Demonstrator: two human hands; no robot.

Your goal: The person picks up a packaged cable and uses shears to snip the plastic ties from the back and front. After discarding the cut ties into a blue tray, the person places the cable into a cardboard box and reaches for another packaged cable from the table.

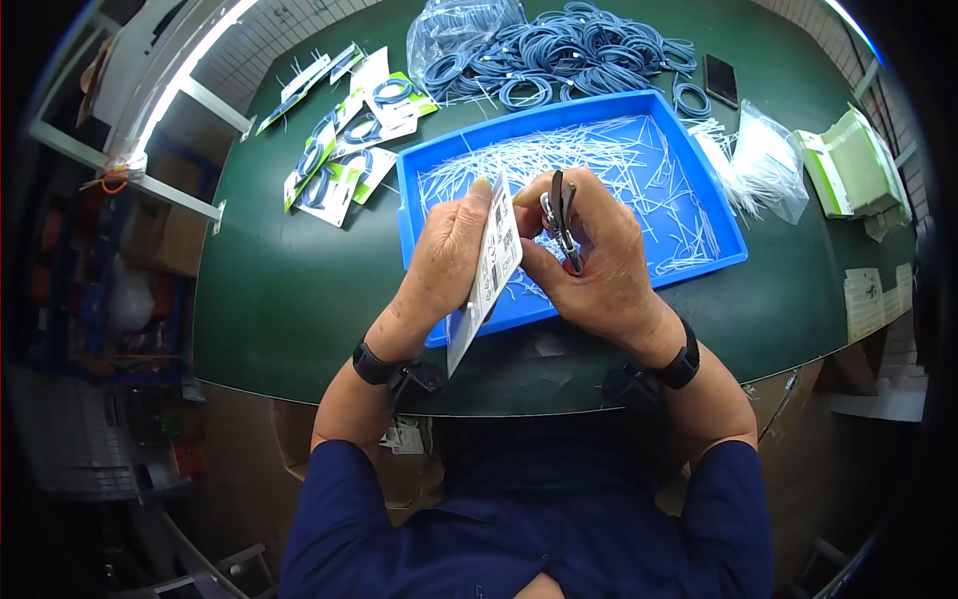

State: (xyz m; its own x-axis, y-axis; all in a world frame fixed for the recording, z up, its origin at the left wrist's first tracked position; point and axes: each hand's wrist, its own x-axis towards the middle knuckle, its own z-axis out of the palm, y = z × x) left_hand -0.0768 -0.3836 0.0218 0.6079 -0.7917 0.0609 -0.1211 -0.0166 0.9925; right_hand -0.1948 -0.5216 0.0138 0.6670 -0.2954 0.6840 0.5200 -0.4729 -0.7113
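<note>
My left hand (446, 250) is closed on a white printed packaging card (491, 262), thumb near its top edge. The card stands nearly edge-on, its printed back turned to the right. In my right hand (607, 265) is a small pair of cutting pliers (561, 222) with dark and metal parts; the fingers wrap round it and partly hide it. Both hands are above the near part of a blue tray (711, 190), close together. Many thin white plastic tie strips (559, 150) lie scattered inside the tray.
Coiled blue-grey cables (589, 50) and a plastic bag (454, 35) lie behind the tray. Carded cables (334, 160) are at the left. On the right are a phone (720, 80), a bag of white ties (768, 165), green-white cards (853, 165) and a paper sheet (876, 301).
</note>
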